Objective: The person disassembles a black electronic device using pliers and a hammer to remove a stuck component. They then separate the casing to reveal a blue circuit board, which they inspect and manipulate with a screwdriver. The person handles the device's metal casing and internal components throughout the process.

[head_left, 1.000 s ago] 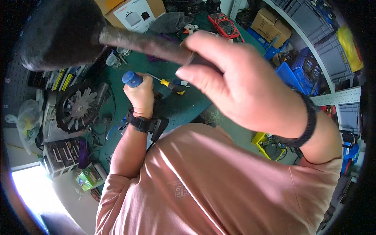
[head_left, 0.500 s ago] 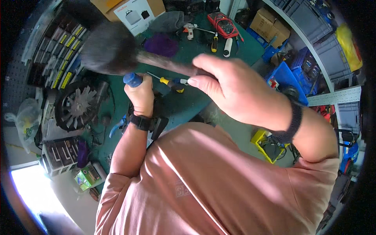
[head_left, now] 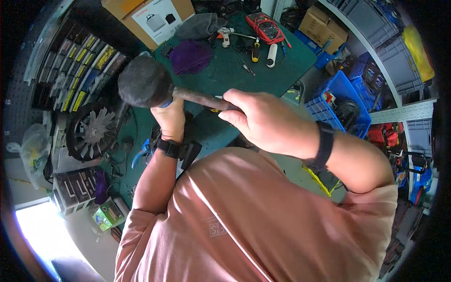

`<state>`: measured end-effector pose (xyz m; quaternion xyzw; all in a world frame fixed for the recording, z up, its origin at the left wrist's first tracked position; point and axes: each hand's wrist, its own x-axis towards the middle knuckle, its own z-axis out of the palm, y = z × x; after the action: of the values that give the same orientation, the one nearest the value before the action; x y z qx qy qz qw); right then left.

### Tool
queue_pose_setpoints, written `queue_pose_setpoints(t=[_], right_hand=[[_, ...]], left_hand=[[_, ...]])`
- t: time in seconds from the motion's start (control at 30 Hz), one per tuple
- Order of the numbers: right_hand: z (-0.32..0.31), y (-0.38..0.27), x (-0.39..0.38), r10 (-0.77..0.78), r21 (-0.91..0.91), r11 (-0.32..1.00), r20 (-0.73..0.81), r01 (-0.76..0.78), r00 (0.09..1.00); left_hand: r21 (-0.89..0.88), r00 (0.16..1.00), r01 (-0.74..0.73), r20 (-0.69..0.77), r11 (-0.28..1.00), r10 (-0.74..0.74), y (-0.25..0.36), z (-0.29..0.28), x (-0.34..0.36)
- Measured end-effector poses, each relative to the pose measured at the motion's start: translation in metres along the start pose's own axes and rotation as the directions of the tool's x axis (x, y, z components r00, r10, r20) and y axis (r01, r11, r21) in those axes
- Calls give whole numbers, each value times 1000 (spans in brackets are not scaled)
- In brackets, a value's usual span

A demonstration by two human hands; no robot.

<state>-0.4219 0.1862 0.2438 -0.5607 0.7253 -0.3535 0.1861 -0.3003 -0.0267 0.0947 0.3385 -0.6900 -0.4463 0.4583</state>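
Observation:
My right hand [head_left: 265, 122] is wrapped round the dark handle of a rubber mallet [head_left: 144, 81], whose big black head hangs over my left fist. In that fist, my left hand [head_left: 170, 118] grips an upright tool with a blue handle [head_left: 166, 103]; only a sliver of blue shows beneath the mallet head. The tool's lower end is hidden by my hand, so its kind cannot be made out. Whether the mallet touches the handle's top is not clear. Dark parts lie under my left hand, partly covered by the wrist.
On the green bench [head_left: 286, 75] lie a purple cloth [head_left: 190, 56], a red multimeter [head_left: 263, 29], a screwdriver [head_left: 255, 50] and a glue gun [head_left: 225, 38]. A fan wheel [head_left: 94, 131] stands at left, a cardboard box [head_left: 188, 8] behind. Blue crates [head_left: 361, 120] are at right.
The mallet has come down and slightly right, its head now covering most of the blue handle. My right hand moved left and lower with it; my left hand stayed nearly in place.

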Motion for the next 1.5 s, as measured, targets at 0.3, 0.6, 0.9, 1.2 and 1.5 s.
queue_pose_setpoints(t=[0.3,0.6,0.9,1.2,1.5], right_hand=[[0,8,2,-51,-25,998,-30,50,998],[3,11,-9,57,-17,998,43,-56,997],[23,30,-9,54,47,998,-28,-53,998],[16,33,-9,55,75,996,-21,-54,998],[36,155,21,72,-419,884,-313,-206,947]], left_hand=[[-5,998,54,22,999,-54,-7,4,-5],[2,985,-145,95,989,144,-13,2,-10],[74,987,99,120,992,-107,-4,3,-10],[102,987,114,106,988,-125,-7,3,-9],[332,945,182,202,925,-259,11,-9,-2]])
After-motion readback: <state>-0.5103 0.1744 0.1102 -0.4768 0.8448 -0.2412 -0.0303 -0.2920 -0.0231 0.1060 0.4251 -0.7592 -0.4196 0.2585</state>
